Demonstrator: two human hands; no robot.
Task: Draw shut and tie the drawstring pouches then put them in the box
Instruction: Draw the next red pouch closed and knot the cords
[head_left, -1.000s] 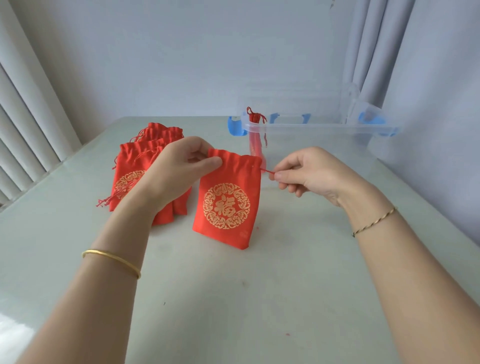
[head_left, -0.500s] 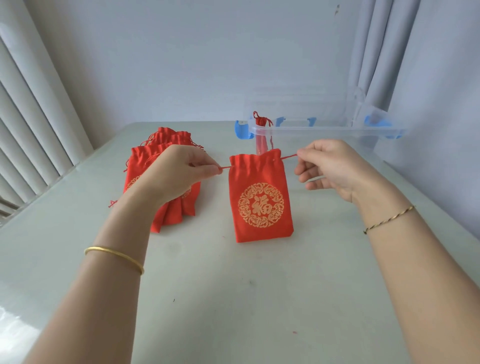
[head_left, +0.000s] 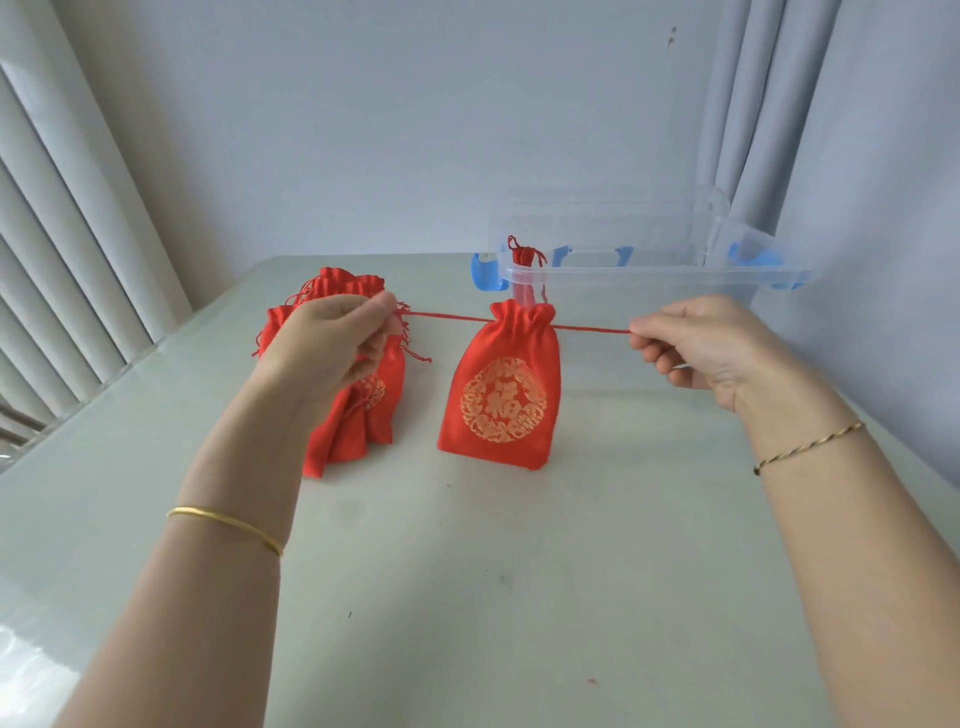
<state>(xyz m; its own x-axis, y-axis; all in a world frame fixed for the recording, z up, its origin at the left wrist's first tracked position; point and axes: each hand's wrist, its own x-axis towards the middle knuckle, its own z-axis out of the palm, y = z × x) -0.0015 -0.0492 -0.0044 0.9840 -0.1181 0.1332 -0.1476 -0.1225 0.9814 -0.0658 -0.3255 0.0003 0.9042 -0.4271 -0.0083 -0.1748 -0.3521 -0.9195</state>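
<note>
A red pouch (head_left: 501, 400) with a gold round emblem hangs between my hands, its bottom on the table and its mouth gathered tight. A taut red drawstring (head_left: 592, 329) runs out of both sides of its neck. My left hand (head_left: 332, 348) pinches the left end of the cord. My right hand (head_left: 701, 343) pinches the right end. Behind my left hand lies a pile of red pouches (head_left: 358, 415) with loose cords. A clear plastic box (head_left: 654, 273) with blue clips stands at the back right, and a tied red pouch (head_left: 525, 257) pokes up inside it.
The pale table (head_left: 493, 597) reaches to the wall behind. Vertical blinds (head_left: 62, 260) run along the left edge, and a grey curtain (head_left: 753, 104) hangs at the back right behind the box.
My hands have moved apart, drawing the cord out on both sides. The pouch's mouth has gone from flat and wide to bunched tight.
</note>
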